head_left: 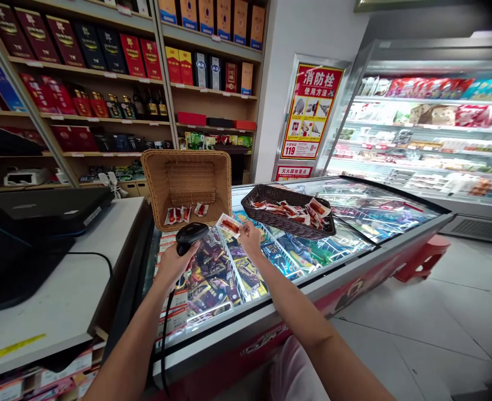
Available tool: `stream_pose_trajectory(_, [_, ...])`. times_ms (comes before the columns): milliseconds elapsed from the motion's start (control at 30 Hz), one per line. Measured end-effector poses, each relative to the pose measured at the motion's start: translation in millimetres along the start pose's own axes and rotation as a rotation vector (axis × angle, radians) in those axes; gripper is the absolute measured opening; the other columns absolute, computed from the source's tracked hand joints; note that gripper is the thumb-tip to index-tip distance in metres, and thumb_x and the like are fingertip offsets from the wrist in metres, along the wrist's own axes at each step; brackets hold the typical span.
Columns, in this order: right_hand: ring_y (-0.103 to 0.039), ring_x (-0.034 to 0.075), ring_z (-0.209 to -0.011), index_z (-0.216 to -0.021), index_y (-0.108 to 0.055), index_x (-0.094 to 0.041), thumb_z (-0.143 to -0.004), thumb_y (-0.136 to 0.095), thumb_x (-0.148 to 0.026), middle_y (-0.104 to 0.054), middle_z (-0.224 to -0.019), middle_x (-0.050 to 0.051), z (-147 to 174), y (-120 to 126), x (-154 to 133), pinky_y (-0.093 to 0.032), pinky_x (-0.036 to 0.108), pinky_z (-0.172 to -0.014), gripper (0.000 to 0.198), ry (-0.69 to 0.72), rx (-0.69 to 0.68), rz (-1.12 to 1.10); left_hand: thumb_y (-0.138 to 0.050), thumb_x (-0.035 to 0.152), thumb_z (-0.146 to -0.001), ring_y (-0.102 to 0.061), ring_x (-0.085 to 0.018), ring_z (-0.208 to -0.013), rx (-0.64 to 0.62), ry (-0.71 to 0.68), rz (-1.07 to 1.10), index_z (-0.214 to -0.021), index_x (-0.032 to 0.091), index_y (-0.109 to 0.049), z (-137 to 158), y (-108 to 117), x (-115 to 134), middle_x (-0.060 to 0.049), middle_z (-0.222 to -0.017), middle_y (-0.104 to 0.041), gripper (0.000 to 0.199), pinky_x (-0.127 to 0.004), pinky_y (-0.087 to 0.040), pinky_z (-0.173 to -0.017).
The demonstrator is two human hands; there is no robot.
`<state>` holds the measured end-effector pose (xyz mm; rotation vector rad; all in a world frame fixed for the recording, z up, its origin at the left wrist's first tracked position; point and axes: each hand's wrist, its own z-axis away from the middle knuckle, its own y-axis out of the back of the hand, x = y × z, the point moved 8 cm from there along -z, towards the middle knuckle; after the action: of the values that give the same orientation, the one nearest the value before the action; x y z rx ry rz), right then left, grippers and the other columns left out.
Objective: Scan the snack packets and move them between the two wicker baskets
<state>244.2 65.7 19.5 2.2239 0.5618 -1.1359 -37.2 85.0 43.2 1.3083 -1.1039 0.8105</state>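
My left hand [175, 264] is wrapped round a black barcode scanner [192, 233], whose cord hangs down over the freezer's front edge. Between the fingers of my right hand [249, 238] is a small sealed snack packet [229, 224], reddish-brown inside clear and white wrapping. The scanner's head points toward this packet, a short gap apart. Behind my hands a tan wicker basket [187, 157] stands tipped with its opening facing me, with several similar packets [178, 215] along its lower side. To the right, a dark brown woven basket [266, 218] holds a heap of such packets [291, 210].
Under the baskets lies a glass-topped chest freezer [312, 278] full of packaged goods. At left is a white counter [45, 295] with a black monitor or till [15, 245]. Shelves of boxes [137, 55] rise behind. A red stool [425, 259] stands beyond the freezer's right side.
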Motion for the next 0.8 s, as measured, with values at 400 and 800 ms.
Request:
stream_pose_trajectory(400, [-0.050, 0.016, -0.059, -0.070, -0.041, -0.026, -0.091, -0.050, -0.031, -0.049, -0.059, -0.005, 3, 4, -9, -0.034, 0.027, -0.064, 0.023, 0.002, -0.020, -0.030, -0.079, 0.061, -0.066, -0.049, -0.015, -0.042, -0.028, -0.005, 0.006, -0.059, 0.022, -0.052, 7, -7, 12, -0.001, -0.048, -0.057, 0.048, -0.028, -0.039, -0.047])
stream_pose_trajectory(800, [-0.054, 0.017, -0.071, -0.082, -0.050, -0.022, -0.098, -0.049, -0.032, -0.063, -0.077, 0.002, -43, 77, -3, -0.038, 0.028, -0.074, 0.019, -0.163, 0.378, 0.038, -0.087, 0.058, -0.057, -0.049, -0.011, -0.043, 0.201, 0.047, 0.348, -0.070, 0.017, -0.058, -6, 18, -1, 0.001, -0.055, -0.058, 0.051, -0.024, -0.038, -0.042])
